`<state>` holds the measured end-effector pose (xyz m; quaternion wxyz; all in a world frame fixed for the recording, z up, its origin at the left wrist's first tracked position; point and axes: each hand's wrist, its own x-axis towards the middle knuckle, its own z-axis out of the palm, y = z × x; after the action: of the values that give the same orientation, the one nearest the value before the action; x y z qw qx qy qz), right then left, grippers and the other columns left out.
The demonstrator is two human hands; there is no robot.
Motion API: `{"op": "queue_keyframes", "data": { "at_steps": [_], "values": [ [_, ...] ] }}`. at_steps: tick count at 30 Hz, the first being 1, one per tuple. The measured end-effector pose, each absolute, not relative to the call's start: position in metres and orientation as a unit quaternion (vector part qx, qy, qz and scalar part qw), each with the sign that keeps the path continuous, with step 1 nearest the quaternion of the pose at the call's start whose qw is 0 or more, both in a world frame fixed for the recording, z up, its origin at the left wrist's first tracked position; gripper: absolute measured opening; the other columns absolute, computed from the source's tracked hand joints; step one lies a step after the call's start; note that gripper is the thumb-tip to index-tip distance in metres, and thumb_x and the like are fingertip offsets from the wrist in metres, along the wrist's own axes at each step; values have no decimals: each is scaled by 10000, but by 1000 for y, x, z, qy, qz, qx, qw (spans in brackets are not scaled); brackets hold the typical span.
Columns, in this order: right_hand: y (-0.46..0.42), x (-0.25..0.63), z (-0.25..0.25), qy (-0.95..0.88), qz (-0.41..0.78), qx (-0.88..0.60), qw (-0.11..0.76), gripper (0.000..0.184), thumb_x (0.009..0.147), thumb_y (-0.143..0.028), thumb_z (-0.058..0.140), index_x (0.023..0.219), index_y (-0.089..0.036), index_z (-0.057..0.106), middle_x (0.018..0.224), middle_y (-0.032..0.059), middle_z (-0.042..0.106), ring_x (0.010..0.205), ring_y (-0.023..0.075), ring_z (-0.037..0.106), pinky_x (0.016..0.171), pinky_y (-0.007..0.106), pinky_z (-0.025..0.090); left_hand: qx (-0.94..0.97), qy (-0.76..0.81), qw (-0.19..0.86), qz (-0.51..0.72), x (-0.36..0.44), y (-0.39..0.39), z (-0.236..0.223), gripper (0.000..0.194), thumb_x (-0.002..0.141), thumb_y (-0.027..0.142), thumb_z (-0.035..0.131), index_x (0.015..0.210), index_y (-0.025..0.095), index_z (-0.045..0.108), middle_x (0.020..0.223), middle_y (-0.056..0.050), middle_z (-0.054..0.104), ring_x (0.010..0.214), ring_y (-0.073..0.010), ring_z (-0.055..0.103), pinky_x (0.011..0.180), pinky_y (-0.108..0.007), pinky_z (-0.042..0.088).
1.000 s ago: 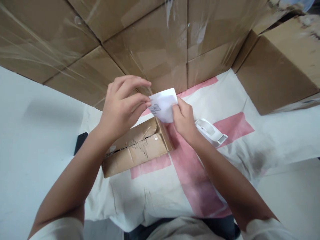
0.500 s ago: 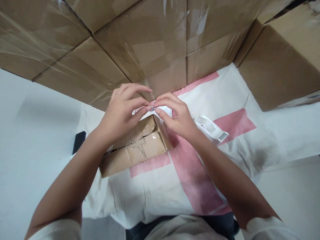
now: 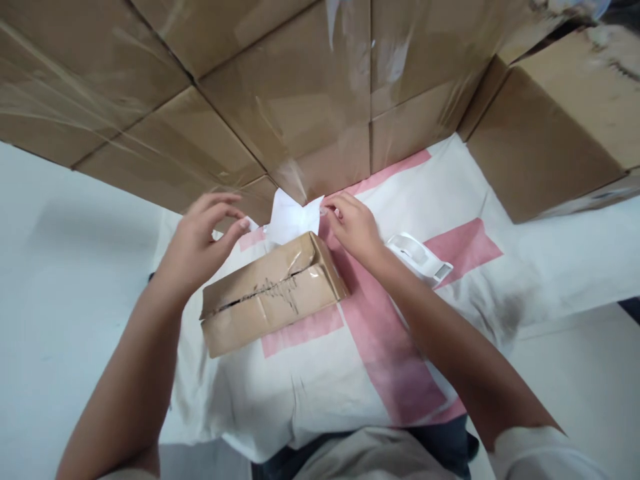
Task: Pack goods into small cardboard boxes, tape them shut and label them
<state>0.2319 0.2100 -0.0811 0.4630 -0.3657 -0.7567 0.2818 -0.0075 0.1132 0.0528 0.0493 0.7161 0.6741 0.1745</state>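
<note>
A sheet of white paper, creased and standing partly upright, is behind the small cardboard box. At the paper's right edge, my right hand has its thumb and forefinger closed on a small clear piece that looks like tape. My left hand hovers beyond the box's left end, fingers curled and parted, thumb apart from the paper. Bits of white show beside its thumb; whether it touches them I cannot tell. The box lies closed, with dark scribbled marks along its top seam.
A white tape dispenser lies by my right forearm on the pink-and-white cloth. Large cardboard boxes wrapped in clear film stand stacked along the back. Another big carton stands at the right.
My hands were together over the paper with fingertips meeting; now they are apart. The left has moved left, the right slightly right, and more of the paper and box shows.
</note>
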Motion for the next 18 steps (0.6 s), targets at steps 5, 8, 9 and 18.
{"op": "queue_keyframes", "data": {
  "at_steps": [5,8,9,18],
  "values": [
    [213,229,-73,-744,275,-376,478,179,1011,-261,538,1027,-174,694,1000,62,728,866,184,645,793,292,470,631,601,459,170,-34,149,-3,573,967,727,355,1054,217,603,1368,-98,642,1298,-267,564,1114,-474,431],
    [222,229,-57,-779,224,-364,459,199,1030,-244,503,1029,-163,684,994,65,727,884,183,649,783,284,457,630,519,563,130,-27,170,-18,676,963,767,250,962,204,623,1369,-103,648,1310,-269,543,1141,-449,394],
    [226,228,-51,-805,196,-360,428,214,1039,-242,485,1037,-162,684,1008,72,727,905,190,650,791,289,452,632,512,573,101,-22,174,-18,686,963,767,250,963,202,641,1355,-98,658,1287,-269,552,1134,-439,394],
    [241,196,-53,-960,-23,-277,-22,343,1003,-107,397,1162,-55,696,1169,235,673,1082,336,623,797,396,414,646,504,573,-17,-11,165,-8,643,986,710,270,1161,230,661,1312,-47,656,1214,-246,557,1099,-373,390]
  ]
}}
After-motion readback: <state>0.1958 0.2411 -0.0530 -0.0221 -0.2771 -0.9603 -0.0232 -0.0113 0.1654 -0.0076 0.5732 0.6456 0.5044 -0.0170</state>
